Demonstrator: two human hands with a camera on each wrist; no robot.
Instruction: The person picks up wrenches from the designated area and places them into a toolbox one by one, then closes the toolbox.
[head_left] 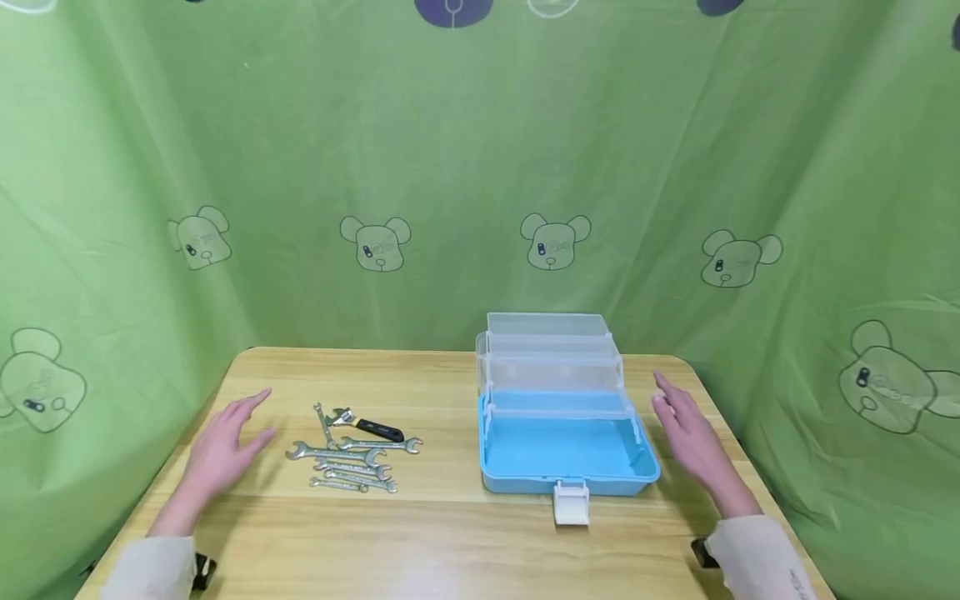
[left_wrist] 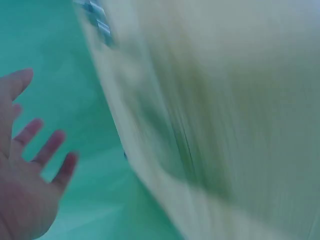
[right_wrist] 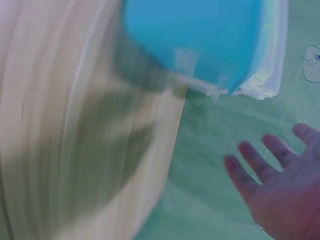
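Lettering seen on the printed bear faces (head_left: 551, 248) of the green curtain (head_left: 465, 142), too small and soft to be read with certainty; small dark print also carried on the right sleeve (head_left: 761, 554), not legible; stamped marks on the wrenches and faint marks on the black handle of the adjustable wrench (head_left: 378, 428) too fine to be made out; left hand (head_left: 220, 454) held at the left of the wrenches (head_left: 335, 454), palm bare in the left wrist view, fingers (left_wrist: 49, 148) spread with gaps between, thumb set off from them, wrenches near but untouched; right hand (head_left: 690, 433) held just beside the right side of the blue toolbox (head_left: 570, 485), fingers spread likewise in the right wrist view, box untouched; both hands unloaded; wrenches laid in a loose, partly overlapped cluster on the left half of the surface (head_left: 442, 542), adjustable one at the far side, a short one slanted at its left; toolbox stood upright on the right half, translucent tiers (head_left: 555, 362) raised toward the back, white latch (head_left: 572, 504) hung down at the front; surface finished in pale wood grain, far corners rounded, hand shadows cast on it; curtain hung behind and along both sides, purple shapes printed along its top; wrist views blurred.
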